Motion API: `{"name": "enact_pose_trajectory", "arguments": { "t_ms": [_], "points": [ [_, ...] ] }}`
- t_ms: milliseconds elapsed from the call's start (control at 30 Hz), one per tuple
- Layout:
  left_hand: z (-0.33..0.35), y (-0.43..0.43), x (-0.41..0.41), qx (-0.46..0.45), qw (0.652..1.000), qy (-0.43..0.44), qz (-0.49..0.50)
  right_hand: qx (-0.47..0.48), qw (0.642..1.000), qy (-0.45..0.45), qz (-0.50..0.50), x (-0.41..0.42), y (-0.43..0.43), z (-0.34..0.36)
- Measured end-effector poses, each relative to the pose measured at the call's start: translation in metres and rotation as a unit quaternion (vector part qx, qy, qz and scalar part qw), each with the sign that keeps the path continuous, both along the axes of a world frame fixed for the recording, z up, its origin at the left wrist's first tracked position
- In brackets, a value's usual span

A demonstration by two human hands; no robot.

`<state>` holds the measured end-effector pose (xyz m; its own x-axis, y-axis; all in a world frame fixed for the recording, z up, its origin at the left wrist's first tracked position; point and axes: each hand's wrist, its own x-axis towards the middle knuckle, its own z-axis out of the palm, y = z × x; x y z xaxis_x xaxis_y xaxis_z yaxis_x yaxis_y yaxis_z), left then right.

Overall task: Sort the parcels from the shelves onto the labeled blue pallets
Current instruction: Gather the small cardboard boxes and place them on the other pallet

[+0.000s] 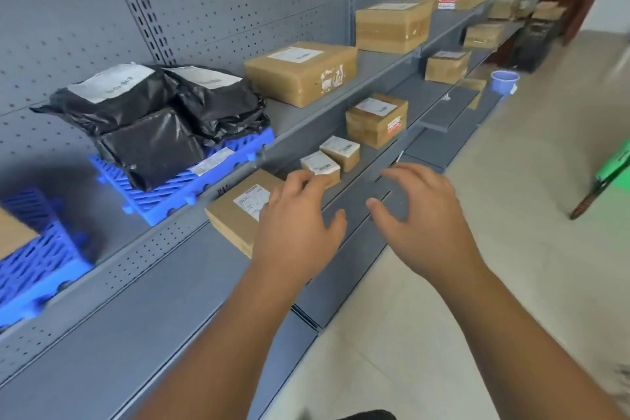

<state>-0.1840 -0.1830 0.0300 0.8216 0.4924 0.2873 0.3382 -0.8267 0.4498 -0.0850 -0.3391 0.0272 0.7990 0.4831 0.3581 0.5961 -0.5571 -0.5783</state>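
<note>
Two empty hands I hold spread open at the lower shelf's front edge, left hand over the flat parcel, right hand beside it, apparently to grasp both ends.

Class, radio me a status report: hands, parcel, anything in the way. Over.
Left hand open, over the flat brown parcel, lower shelf. Right hand open, empty. Small box close behind parcel; nothing blocking.
</note>
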Motion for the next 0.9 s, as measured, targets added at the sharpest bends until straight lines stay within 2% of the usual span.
{"name": "enact_pose_trajectory", "arguments": {
  "t_ms": [433,667,900],
  "points": [
    [-0.036,0.002,0.164,-0.014,0.985,0.061,-0.163,-0.1,0.981,0.078,-0.147,0.106,-0.017,-0.033],
    [-0.043,0.005,0.25,-0.026,0.967,0.074,-0.244,-0.102,0.962,0.098,-0.233,0.162,-0.019,-0.042],
    [-0.056,-0.04,0.329,-0.062,0.94,0.102,-0.319,-0.084,0.934,0.133,-0.32,0.214,-0.067,-0.065]
  ]
}}
